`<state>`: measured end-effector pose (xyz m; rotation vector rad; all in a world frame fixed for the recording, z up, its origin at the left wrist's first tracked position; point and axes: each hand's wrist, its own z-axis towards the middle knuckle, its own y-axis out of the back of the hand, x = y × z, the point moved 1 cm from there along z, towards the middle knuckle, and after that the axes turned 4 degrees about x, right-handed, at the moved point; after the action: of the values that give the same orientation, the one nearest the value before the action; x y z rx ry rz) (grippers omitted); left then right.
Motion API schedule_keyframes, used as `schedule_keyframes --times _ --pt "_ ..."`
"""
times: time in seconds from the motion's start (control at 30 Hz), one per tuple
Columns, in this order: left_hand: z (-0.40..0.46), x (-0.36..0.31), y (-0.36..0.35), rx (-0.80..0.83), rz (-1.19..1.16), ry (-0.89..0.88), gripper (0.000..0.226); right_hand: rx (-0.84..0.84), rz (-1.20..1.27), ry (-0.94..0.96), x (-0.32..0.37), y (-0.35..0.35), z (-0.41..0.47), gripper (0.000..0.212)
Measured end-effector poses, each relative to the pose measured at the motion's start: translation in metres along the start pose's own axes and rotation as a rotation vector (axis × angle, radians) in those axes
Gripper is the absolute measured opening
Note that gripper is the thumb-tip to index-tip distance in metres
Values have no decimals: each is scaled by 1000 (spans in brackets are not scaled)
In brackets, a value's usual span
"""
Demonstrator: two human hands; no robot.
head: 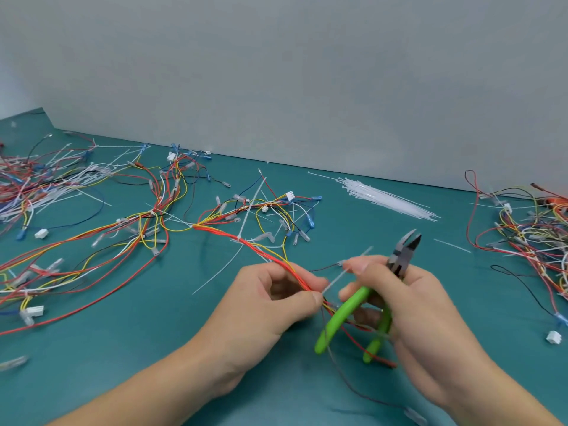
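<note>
My left hand [270, 305] pinches a bundle of red, orange and yellow wires [264, 252] that runs from the table's middle to my fingers. A thin white cable tie [336, 279] sticks up and to the right from the bundle where I pinch it. My right hand [412, 305] holds green-handled cutters [368, 299] in its palm, jaws [408, 241] open and pointing up and away, while its thumb and forefinger pinch the tail of the tie. A second white tie [246, 222] is wrapped round the bundle further up.
Loose wire harnesses [92, 238] with plastic connectors spread over the left and middle of the green table [123, 348]. A heap of tied harnesses [33, 182] lies far left, another tangle [528, 232] far right. White cable ties [387, 198] lie in a pile by the grey wall.
</note>
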<state>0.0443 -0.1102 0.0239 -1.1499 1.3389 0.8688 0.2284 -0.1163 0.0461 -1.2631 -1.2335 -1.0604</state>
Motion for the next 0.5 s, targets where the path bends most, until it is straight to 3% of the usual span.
schedule_keyframes --times 0.2,0.33,0.37,0.43,0.5 --pt "4 -5 8 84 -235 -86 19 -46 599 -320 9 26 14 24" --pt "9 -3 12 170 -459 -46 15 89 641 -378 10 38 20 26" --pt "11 -2 13 182 -524 -30 18 151 676 -381 12 38 20 36" --pt "14 -1 14 188 -664 -2 31 252 805 -394 10 42 20 80" --pt "15 0 16 182 -746 15 37 307 900 -387 9 42 20 93"
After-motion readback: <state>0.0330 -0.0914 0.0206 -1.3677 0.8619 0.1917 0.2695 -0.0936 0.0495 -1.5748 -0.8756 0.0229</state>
